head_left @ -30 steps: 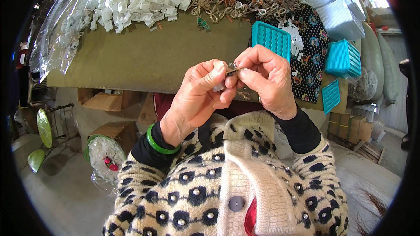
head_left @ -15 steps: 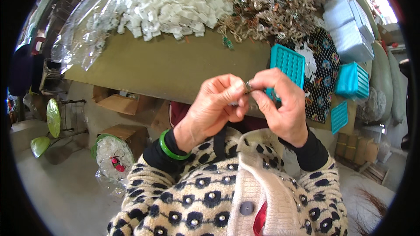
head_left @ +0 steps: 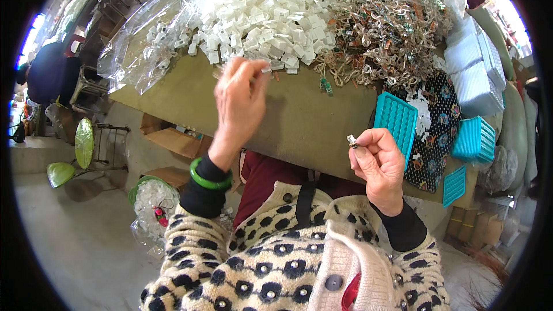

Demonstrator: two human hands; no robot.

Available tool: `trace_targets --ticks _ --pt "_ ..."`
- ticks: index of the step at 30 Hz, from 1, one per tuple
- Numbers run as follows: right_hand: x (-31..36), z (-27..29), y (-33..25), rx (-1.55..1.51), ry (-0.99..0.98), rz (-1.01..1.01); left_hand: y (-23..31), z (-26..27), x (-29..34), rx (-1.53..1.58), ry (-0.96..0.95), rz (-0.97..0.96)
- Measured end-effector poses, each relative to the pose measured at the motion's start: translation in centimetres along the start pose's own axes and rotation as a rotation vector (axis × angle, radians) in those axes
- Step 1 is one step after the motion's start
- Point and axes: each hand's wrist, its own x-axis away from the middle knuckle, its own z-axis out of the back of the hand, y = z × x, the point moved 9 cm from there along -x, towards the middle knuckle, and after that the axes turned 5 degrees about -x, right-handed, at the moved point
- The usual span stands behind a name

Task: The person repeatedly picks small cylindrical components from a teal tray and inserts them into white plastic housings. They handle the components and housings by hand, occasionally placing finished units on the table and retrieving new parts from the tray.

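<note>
My left hand (head_left: 239, 101), with a green bangle (head_left: 208, 179) at its wrist, is raised over the near edge of the pile of white plastic pieces (head_left: 271, 14). Its thumb and fingers close on a small white plastic piece (head_left: 266, 69), slightly smeared by motion. Lower and to the right, beside the teal tray (head_left: 396, 122), my right hand (head_left: 380, 170) pinches a small silvery and dark part (head_left: 352, 141) between thumb and forefinger. That part is too small to name its kind.
A tangled heap of coiled wires with small green boards (head_left: 386, 40) lies right of the white pile. Stacked pale trays (head_left: 475, 60), a stack of teal trays (head_left: 473, 139) and a dark patterned cloth (head_left: 433, 132) are at the right. A clear plastic bag (head_left: 138, 63) lies at left.
My hands were together around a small part and have come apart. My left hand moved up and left to the white pieces; my right moved slightly down, keeping the small part.
</note>
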Motion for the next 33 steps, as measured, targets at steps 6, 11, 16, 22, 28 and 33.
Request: trace_targets --ticks 6,11,16,22,28,33 --pt "0.1 -0.1 0.9 -0.041 -0.017 -0.098 -3.3 -2.2 -2.3 -0.534 -0.071 -0.189" --pt "-0.2 -0.3 1.1 -0.115 -0.05 -0.152 -1.5 -1.6 -0.5 -0.179 -0.031 -0.221" --pt "-1.6 -0.9 0.3 -0.222 -0.046 -0.093 0.3 -2.2 0.1 0.358 -0.132 -0.031" --pt "-3.0 -0.5 -1.9 -0.409 0.062 0.067 4.6 -5.5 3.9 0.788 -0.282 0.242" --pt "-3.1 0.8 -1.8 -0.416 0.093 0.03 6.6 -8.4 7.2 1.131 -0.576 0.468" --pt "-2.8 1.4 -1.4 -0.422 0.101 0.027 7.0 -9.8 9.5 1.506 -0.717 0.815"
